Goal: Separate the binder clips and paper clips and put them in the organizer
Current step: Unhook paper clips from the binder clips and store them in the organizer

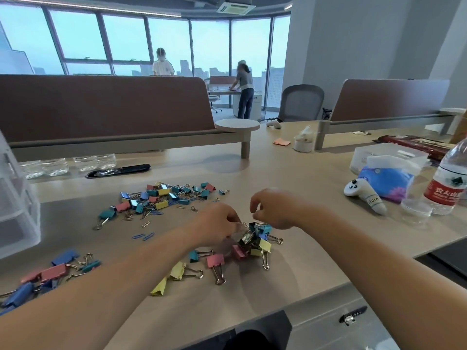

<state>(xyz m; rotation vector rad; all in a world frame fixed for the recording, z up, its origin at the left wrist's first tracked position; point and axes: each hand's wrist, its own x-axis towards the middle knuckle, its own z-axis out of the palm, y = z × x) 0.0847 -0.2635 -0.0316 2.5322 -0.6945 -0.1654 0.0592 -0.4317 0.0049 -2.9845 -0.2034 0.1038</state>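
Both hands work at a tangled clump of binder clips (255,239) near the counter (303,198) edge: the left hand (218,227) has its grip pinched together on the clump, though blur hides exactly which clip, while the right hand (274,208) hovers with fingers apart, holding nothing. Interlocked wire handles could drag neighbouring clips along and flick some off the edge. The mixed pile (161,198) with paper clips (142,236) lies beyond, and the organizer (15,198) is cut off at left, its compartments unreadable.
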